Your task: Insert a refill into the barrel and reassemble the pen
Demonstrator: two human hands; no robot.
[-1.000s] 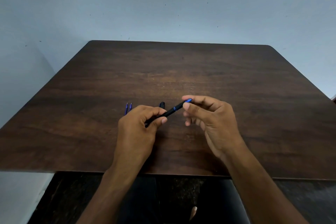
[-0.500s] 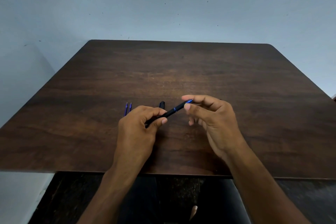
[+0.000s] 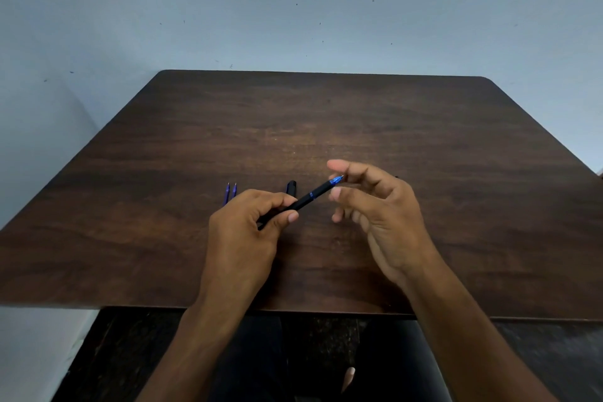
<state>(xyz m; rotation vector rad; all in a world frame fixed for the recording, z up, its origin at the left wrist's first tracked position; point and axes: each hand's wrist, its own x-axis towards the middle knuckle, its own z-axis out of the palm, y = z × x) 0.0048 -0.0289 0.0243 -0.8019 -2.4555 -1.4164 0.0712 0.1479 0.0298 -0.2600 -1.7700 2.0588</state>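
Pale blue-grey wall (image 3: 293, 10) fills the top half, a few dark specks on it. Dark wood-grain counter (image 3: 326, 114) below it, rounded far corners, near edge running across the lower frame; dark floor and the person's dark-clothed legs under that edge. Two bare forearms come up from the bottom. Left hand (image 3: 243, 232) sits over the counter's near middle, knuckles up, fingers curled round the rear of a black pen (image 3: 301, 201), thumb pressing on the barrel. Right hand (image 3: 381, 209) is just right of it, palm turned left, fingers loosely spread and relaxed, gripping nothing; index finger and thumb bracket the pen's tip, whether they touch it, cannot tell. Pen is held above the counter, tilted, running from the left hand up and to the right, black barrel with a thin blue ring and a blue translucent tip section, point bare. Black pen cap (image 3: 291, 188) lies on the counter just behind the left hand's fingers. Two thin blue refills (image 3: 230, 192) lie side by side on the counter left of the cap, their near ends hidden behind the left hand.
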